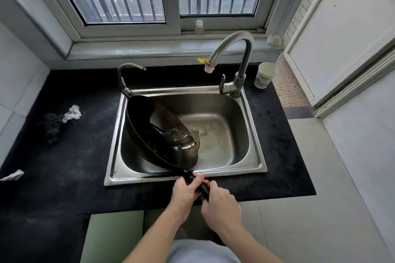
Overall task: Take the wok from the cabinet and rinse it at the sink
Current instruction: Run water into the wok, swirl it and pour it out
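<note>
A black wok (147,126) lies tipped on its side in the left half of the steel sink (254,132), its mouth facing left and its stained underside facing right. Its black handle (195,181) sticks out over the sink's front rim. My left hand (184,193) grips the handle close to the rim, and my right hand (220,203) grips the handle's end just behind it. The tall curved faucet (237,53) stands at the sink's back right, its pink-tipped spout (209,69) over the basin. No water stream shows.
A smaller tap (126,79) rises at the sink's back left. A paper cup (265,74) stands right of the faucet. A dark scrubber (52,126) and crumpled white tissue (72,113) lie on the black counter (70,166) at left. A small bottle (199,27) sits on the window ledge.
</note>
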Tool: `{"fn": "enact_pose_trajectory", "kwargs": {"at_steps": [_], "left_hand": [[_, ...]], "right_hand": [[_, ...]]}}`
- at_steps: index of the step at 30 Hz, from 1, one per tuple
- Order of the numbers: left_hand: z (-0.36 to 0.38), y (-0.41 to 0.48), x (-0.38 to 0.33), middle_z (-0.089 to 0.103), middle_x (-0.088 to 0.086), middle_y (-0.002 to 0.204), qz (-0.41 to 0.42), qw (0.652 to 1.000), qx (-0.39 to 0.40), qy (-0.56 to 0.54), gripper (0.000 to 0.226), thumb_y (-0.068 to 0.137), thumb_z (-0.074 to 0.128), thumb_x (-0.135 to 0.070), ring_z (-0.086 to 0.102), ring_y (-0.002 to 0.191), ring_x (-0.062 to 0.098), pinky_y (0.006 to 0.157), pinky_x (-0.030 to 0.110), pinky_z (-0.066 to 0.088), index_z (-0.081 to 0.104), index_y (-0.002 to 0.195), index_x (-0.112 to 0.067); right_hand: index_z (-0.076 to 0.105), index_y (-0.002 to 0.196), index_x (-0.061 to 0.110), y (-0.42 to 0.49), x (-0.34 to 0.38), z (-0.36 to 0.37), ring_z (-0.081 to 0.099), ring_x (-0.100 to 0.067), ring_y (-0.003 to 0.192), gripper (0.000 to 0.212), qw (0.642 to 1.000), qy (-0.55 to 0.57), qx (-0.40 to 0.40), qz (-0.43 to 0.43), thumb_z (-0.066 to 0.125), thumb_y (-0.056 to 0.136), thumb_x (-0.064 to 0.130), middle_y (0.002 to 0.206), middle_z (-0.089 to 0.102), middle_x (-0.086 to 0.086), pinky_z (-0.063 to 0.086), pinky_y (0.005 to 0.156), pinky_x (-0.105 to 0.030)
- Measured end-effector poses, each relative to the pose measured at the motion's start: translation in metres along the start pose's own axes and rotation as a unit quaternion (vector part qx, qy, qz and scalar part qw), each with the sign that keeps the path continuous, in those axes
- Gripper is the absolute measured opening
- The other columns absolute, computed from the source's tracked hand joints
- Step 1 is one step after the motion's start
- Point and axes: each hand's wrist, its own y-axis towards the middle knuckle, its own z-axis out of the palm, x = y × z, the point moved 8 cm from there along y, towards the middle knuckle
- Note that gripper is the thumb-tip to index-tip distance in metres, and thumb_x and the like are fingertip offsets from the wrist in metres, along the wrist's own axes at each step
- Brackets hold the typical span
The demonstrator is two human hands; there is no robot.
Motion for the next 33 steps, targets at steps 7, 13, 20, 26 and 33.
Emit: {"fn": "enact_pose_trajectory", "kwargs": {"at_steps": [7,13,20,26,33], "left_hand": [[-0.011,-0.004,-0.004,0.074,0.017,0.087,0.018,0.997,-0.040,0.070,0.016,0.089,0.069,-0.010,0.072,0.086,0.026,0.083,0.038,0.059,0.064,0.101,0.000],[-0.013,-0.010,-0.008,0.074,0.021,0.091,0.041,0.996,-0.038,0.070,0.017,0.088,0.068,-0.003,0.072,0.090,0.030,0.084,0.037,0.060,0.062,0.102,0.002],[-0.009,-0.014,-0.007,0.074,0.017,0.093,0.033,0.999,0.020,-0.035,0.025,0.080,0.071,-0.007,0.071,0.099,0.030,0.089,0.041,0.056,0.064,0.103,0.001],[0.007,-0.016,-0.004,0.069,0.018,0.095,0.008,0.996,0.064,-0.061,0.036,0.077,0.073,-0.009,0.068,0.095,0.028,0.088,0.040,0.056,0.063,0.109,0.003],[0.004,-0.016,-0.008,0.074,0.012,0.086,0.048,0.997,0.000,0.053,0.023,0.084,0.073,-0.007,0.072,0.092,0.028,0.089,0.046,0.058,0.066,0.105,0.000]], "right_hand": [[0.060,0.110,0.020,0.005,-0.007,0.017,0.068,-0.023,0.094,0.024,0.994,0.111,0.020,-0.002,0.063,0.092,0.035,0.102,0.072,-0.003,0.052,0.079,-0.033],[0.067,0.105,0.020,0.003,-0.009,0.020,0.061,-0.005,0.072,0.019,0.979,0.199,0.041,-0.006,0.071,0.088,0.028,0.083,0.066,0.010,0.044,0.062,-0.011],[0.062,0.079,0.028,-0.002,-0.010,0.016,0.050,0.000,0.050,0.015,0.953,0.295,0.068,-0.024,0.075,0.085,0.025,0.056,0.056,0.012,0.040,0.050,-0.016],[0.060,0.087,0.012,-0.005,-0.018,0.017,0.041,-0.012,0.036,0.017,0.914,0.388,0.117,-0.006,0.074,0.088,0.023,0.049,0.047,0.007,0.035,0.036,-0.023],[0.054,0.096,0.007,-0.013,-0.018,0.030,0.033,-0.012,0.038,0.020,0.853,0.483,0.190,0.054,0.067,0.095,0.023,0.052,0.037,-0.001,0.027,0.038,-0.022]]}}
